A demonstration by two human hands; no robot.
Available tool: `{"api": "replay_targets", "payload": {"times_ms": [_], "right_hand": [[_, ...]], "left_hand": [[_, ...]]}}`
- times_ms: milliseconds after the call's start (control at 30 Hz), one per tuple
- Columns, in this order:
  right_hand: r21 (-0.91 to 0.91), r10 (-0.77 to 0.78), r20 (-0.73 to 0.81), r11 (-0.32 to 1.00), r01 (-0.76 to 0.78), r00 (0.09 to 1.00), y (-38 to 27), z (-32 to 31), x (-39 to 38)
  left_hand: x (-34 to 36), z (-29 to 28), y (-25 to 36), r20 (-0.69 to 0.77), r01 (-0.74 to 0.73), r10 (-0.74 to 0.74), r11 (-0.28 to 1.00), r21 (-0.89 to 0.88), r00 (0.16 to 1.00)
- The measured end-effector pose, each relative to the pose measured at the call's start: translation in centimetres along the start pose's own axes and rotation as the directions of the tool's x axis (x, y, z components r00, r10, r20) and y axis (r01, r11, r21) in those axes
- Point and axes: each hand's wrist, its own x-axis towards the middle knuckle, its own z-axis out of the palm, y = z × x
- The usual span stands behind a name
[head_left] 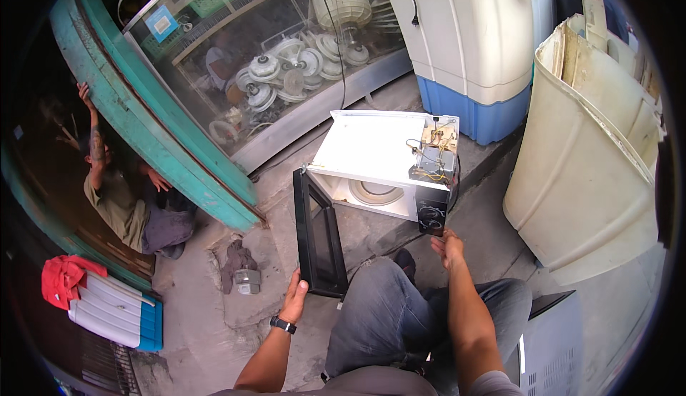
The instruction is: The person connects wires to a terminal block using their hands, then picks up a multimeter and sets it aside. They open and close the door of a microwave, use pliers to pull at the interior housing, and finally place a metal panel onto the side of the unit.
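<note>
A microwave oven with its outer cover off stands on the concrete in front of my knees. Its inner cavity is white, and wires and metal parts show at its right side. The black-framed microwave door is swung out toward me on the left. My left hand, with a watch on the wrist, is closed on the door's near edge. Just below the black control panel is my right hand. Its fingers are curled together at the panel's lower corner; whatever they grip is hidden.
A person sits in the doorway at left, beside a teal frame. A glass cabinet of white parts stands behind the microwave. Large tubs rise at right. A dark rag and small metal block lie left.
</note>
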Motion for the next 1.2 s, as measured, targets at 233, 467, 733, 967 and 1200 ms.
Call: {"api": "replay_targets", "payload": {"times_ms": [233, 467, 733, 967, 1200], "right_hand": [[-0.081, 0.019, -0.056, 0.996, -0.023, 0.998, 0.7, 0.3, -1.3], [-0.123, 0.012, -0.047, 0.992, -0.018, 0.999, 0.8, 0.2, -2.4], [-0.198, -0.03, -0.054, 0.98, 0.019, 0.998, -0.5, -0.4, -2.3], [-0.16, -0.011, -0.116, 0.987, -0.008, 0.993, 0.3, 0.7, -0.6], [-0.096, 0.079, -0.165, 0.991, -0.096, 0.983, -0.5, -0.1, -0.3]], "left_hand": [[1.7, 4.7, 1.7, 0.134, 0.028, 0.008, 0.965, -0.261, 0.991], [7.2, 11.2, 5.6, 0.346, 0.149, -0.074, 0.969, -0.197, 0.935], [14.6, 14.8, 10.2, 0.503, 0.317, -0.298, 0.947, 0.051, 0.811], [14.5, 22.0, 7.3, 0.098, 0.087, -0.072, 0.983, -0.16, 0.993], [15.4, 27.2, 4.9, -0.204, -0.076, 0.027, 0.969, -0.236, 0.979]]}}
